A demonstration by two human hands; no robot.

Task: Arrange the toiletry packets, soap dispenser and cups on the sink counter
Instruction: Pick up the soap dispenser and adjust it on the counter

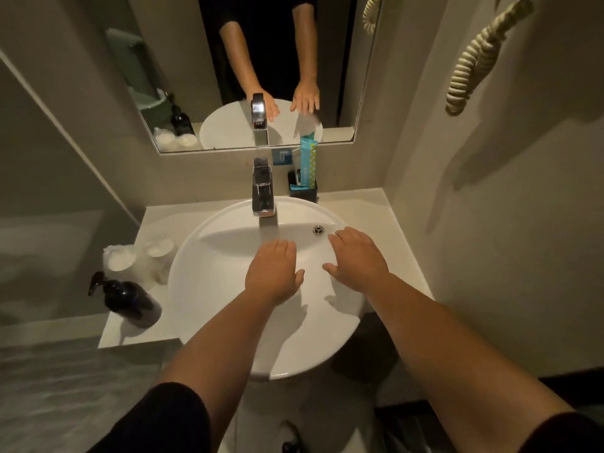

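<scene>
Teal toiletry packets [307, 163] stand upright in a small black holder [303, 189] at the back of the counter, right of the tap. A dark pump soap dispenser [130, 300] stands on the counter's front left. Behind it two plastic-wrapped cups [121, 258] sit side by side, the second cup [159, 249] close to the basin. My left hand [274, 271] and my right hand [358, 256] hover palm down over the white basin, fingers spread, holding nothing.
The round white basin [209, 289] fills the middle of the pale counter [376, 207]. A chrome tap [262, 191] stands at its back under a mirror [255, 70]. A coiled cord [480, 57] hangs on the right wall.
</scene>
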